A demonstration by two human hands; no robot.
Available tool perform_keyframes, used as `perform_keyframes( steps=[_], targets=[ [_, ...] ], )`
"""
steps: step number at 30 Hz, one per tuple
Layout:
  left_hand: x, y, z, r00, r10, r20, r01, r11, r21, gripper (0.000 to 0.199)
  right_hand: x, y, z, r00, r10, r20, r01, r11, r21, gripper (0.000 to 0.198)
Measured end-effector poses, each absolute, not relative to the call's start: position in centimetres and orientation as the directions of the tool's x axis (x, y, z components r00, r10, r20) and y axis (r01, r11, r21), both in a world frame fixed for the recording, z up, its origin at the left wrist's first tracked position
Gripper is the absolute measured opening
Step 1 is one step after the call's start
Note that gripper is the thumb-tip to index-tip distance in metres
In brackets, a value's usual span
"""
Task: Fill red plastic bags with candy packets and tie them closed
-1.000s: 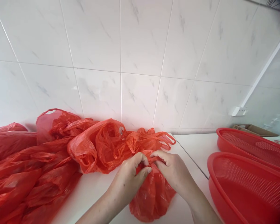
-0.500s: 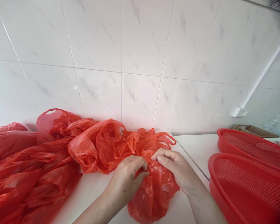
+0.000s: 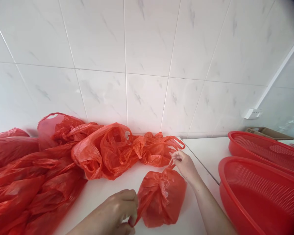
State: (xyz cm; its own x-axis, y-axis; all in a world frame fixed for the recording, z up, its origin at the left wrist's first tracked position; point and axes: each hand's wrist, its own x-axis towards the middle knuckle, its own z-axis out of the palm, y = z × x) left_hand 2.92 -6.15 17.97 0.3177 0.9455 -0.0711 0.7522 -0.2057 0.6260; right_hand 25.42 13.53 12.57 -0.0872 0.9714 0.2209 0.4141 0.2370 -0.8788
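A red plastic bag (image 3: pixel 163 199) lies on the white table between my two hands, bunched and twisted across its middle. My left hand (image 3: pixel 123 209), low and near, pinches one end of it at the bag's left side. On the far right side, my right hand (image 3: pixel 183 163) grips another twisted end of the same bag between thumb and fingers. The plastic is drawn tight between the two grips. What the bag contains, if anything, cannot be made out. Just behind it sits a crumpled red plastic bag (image 3: pixel 155 151), close to my right fingertips.
A heap of red plastic bags (image 3: pixel 26 176) spreads over the left side, against the tiled wall (image 3: pixel 147 98). Two red perforated baskets (image 3: pixel 225 176) stand at the right. Behind them are a cardboard box (image 3: pixel 269 133) and a wall socket (image 3: pixel 253 113).
My hands have moved apart: the left toward me and leftward, the right away and slightly rightward. The bag's ends are now pulled out to opposite sides.
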Motion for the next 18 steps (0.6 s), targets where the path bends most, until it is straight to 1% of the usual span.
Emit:
perform_keyframes(
  steps=[2,3,5,6,8,9,10,12,14,15,16,18],
  targets=[
    [2.7,-6.3,18.2,0.326,0.938,-0.118,0.706,-0.158,0.690,0.028,25.7,13.7,12.3,-0.143,0.972,0.185,0.406,0.228,-0.885,0.015],
    [2.7,-6.2,18.3,0.336,0.937,-0.099,0.662,-0.161,0.732,0.027,25.9,13.8,12.2,-0.139,0.975,0.171,0.408,0.214,-0.888,0.019],
    [2.9,-5.8,18.1,0.325,0.946,0.017,0.568,-0.209,0.796,0.027,26.6,14.1,11.7,-0.067,0.986,0.155,0.421,0.169,-0.891,0.029],
    [3.1,-5.5,17.9,0.299,0.950,0.091,0.536,-0.246,0.807,0.032,26.9,14.3,11.4,-0.017,0.988,0.153,0.432,0.145,-0.890,0.033],
    [4.1,-4.8,17.1,0.240,0.948,0.207,0.519,-0.305,0.798,0.049,27.6,14.8,10.3,0.060,0.986,0.156,0.456,0.112,-0.883,0.037],
    [4.7,-4.2,16.5,0.208,0.949,0.239,0.533,-0.314,0.785,0.058,27.8,15.0,9.6,0.076,0.985,0.155,0.470,0.102,-0.877,0.038],
    [5.3,-3.6,15.9,0.189,0.949,0.253,0.550,-0.316,0.773,0.071,27.9,15.2,9.0,0.073,0.986,0.150,0.485,0.097,-0.869,0.038],
    [6.3,-2.3,14.3,0.201,0.948,0.247,0.607,-0.318,0.728,0.100,28.0,15.6,7.8,0.035,0.992,0.125,0.513,0.089,-0.854,0.036],
    [6.8,-1.1,12.7,0.246,0.948,0.203,0.713,-0.319,0.624,0.112,28.0,15.8,7.0,-0.025,0.995,0.095,0.547,0.093,-0.832,0.035],
    [6.8,-0.7,12.1,0.295,0.938,0.182,0.748,-0.345,0.567,0.110,28.0,16.0,6.6,-0.056,0.995,0.078,0.572,0.096,-0.815,0.035],
    [6.8,-0.5,11.7,0.344,0.923,0.172,0.767,-0.381,0.516,0.101,28.1,16.1,6.3,-0.082,0.995,0.062,0.596,0.099,-0.797,0.036],
    [6.4,-0.9,11.5,0.413,0.893,0.181,0.766,-0.448,0.462,0.070,28.5,16.5,5.9,-0.116,0.992,0.053,0.633,0.115,-0.765,0.037]
  ],
)
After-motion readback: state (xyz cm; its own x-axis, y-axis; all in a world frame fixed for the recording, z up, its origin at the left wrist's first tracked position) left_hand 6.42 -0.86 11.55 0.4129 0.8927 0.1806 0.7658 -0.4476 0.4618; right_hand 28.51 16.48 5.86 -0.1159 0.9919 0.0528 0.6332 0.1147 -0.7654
